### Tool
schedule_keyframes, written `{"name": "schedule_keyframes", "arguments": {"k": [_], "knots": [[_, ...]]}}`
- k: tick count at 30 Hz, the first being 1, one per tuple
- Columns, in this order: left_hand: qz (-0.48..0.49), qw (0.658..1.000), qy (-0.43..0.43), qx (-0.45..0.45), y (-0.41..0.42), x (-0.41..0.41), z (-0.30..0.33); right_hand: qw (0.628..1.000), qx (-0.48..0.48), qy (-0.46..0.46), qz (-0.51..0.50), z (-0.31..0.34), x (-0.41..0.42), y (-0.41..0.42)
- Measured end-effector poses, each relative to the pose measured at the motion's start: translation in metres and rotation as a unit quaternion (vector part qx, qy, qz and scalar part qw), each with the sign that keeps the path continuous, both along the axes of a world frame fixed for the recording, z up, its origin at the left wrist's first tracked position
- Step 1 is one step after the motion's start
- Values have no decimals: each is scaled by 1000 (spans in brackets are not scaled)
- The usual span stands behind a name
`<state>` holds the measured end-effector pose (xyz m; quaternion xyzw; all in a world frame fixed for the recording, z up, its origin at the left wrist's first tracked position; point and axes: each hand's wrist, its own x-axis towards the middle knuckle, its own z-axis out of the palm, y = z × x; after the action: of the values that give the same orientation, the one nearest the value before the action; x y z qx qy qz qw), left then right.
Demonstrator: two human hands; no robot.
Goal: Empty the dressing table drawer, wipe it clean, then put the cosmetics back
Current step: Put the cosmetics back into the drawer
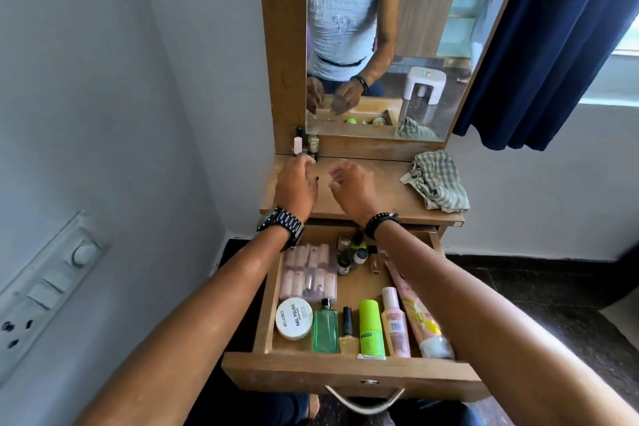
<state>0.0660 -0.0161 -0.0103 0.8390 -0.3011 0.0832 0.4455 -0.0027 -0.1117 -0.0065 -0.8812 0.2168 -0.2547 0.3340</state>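
The wooden drawer (345, 378) is pulled out and holds cosmetics: a white round nail polish tub (294, 318), a green glass bottle (325, 329), a lime bottle (370, 328), a pink bottle (395, 323), a pink-yellow tube (422, 325), a clear box of pink pieces (308, 273) and several small bottles (352, 252) at the back. On the table top (390, 197), three small bottles (306, 145) stand at the back left. My left hand (297, 185) hovers just before them, fingers relaxed. My right hand (351, 185) hangs beside it, loosely curled, holding nothing.
A checked green cloth (436, 181) lies crumpled at the table's right end. The mirror (380, 38) rises behind the top. A blue curtain (553, 45) hangs on the right, and a wall switchboard (45, 287) is on the left.
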Motion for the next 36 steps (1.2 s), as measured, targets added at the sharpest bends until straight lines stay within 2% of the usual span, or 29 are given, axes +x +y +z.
{"name": "schedule_keyframes", "arguments": {"k": [4, 9, 12, 17, 23, 27, 32, 36], "knots": [[25, 996, -41, 69, -11, 39, 4, 996, -77, 27, 25, 10, 48, -18], [28, 988, -70, 137, -22, 69, -5, 985, -115, 116, 48, 5, 79, -33], [17, 985, -72, 159, -25, 74, -9, 983, -113, 131, 60, -4, 86, -36], [22, 991, -99, 85, -26, 68, -9, 996, -75, 38, 20, -9, 83, -33], [24, 998, -65, 14, -13, 49, -4, 1000, 22, -10, -13, -2, 53, -28], [-4, 998, -53, -14, 2, 20, 1, 998, 18, -48, -34, 11, 6, -19], [-82, 996, -20, -35, 26, -41, -4, 996, 67, -55, -5, 11, -70, -8], [-125, 992, 5, -8, 33, -78, -25, 995, 101, -22, -7, -10, -116, -5]]}}
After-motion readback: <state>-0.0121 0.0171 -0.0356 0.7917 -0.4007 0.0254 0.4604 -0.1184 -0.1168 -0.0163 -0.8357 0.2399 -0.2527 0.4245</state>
